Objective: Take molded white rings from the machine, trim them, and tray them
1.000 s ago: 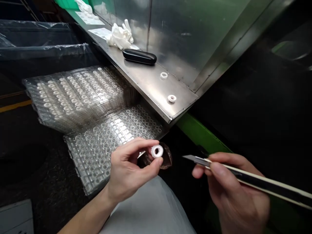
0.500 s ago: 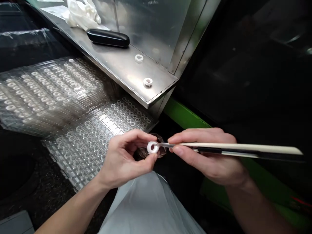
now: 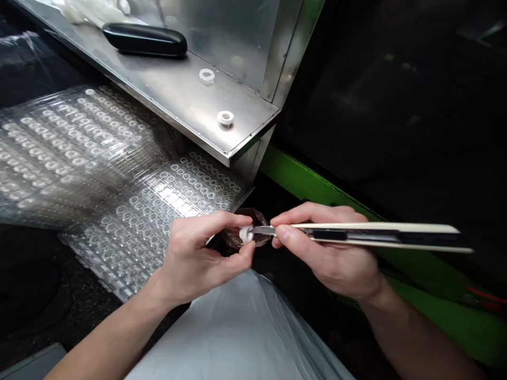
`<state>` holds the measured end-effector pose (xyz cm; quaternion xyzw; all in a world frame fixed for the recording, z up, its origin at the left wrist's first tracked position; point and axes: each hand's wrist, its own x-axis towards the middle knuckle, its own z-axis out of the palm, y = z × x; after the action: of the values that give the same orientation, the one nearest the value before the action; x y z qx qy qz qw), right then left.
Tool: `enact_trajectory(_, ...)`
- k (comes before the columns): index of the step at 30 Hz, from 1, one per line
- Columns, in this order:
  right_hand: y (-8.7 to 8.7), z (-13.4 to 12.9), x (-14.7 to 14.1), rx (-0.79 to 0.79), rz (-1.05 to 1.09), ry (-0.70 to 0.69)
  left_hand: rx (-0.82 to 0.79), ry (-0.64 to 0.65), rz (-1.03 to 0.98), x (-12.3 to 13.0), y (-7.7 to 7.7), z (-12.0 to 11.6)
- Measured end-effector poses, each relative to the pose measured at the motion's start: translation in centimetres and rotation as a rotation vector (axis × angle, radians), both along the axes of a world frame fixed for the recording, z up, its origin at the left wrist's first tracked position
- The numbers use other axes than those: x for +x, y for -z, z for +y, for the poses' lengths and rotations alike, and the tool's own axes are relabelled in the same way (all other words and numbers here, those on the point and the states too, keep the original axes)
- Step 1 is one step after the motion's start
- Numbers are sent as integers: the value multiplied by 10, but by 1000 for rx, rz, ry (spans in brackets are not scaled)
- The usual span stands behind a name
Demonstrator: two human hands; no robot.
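Between the thumb and forefinger of my left hand (image 3: 206,253) is a small white plastic ring (image 3: 246,234), pinched at its top and bottom edges. My right hand (image 3: 332,248) grips a utility knife (image 3: 380,232) with a pale handle and a black slider. Its narrow blade points left and meets the ring's right side; whether the tip sits inside the opening or on the rim I cannot tell. Two similar rings, a nearer ring (image 3: 225,119) and a farther ring (image 3: 206,76), lie on the metal shelf (image 3: 166,87) above my hands.
A black oblong case (image 3: 144,39) and white gloves (image 3: 91,11) lie on the shelf. Clear plastic trays (image 3: 130,237) with rows of rings stand at left below it. A brown bag (image 3: 259,219) is behind the ring, and a green machine frame (image 3: 304,182) runs along the right.
The ring has been turned, so its opening faces me less and its side shows more. The knife has tilted slightly and shifted left with my right hand. The whole view has shifted a little.
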<state>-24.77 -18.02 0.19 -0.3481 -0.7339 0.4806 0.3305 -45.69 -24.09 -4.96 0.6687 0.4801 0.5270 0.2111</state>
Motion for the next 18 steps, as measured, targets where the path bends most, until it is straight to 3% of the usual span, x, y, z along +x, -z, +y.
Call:
enact_trajectory(3, 18, -11, 0, -361, 315, 156, 24, 9, -5, 6, 5, 5)
enact_trajectory(6, 32, -17, 10, -740, 696, 397, -89, 75, -192, 15, 11, 11)
enact_trajectory(8, 40, -20, 25, -868, 825, 595, -163, 144, -317, 22, 14, 14)
enact_trajectory(12, 55, -31, 63, -871, 855, 875, -182, 302, -437, 39, 11, 22)
enact_trajectory(18, 68, -62, 96, -528, 755, 980, -115, 476, -400, 68, -12, 23)
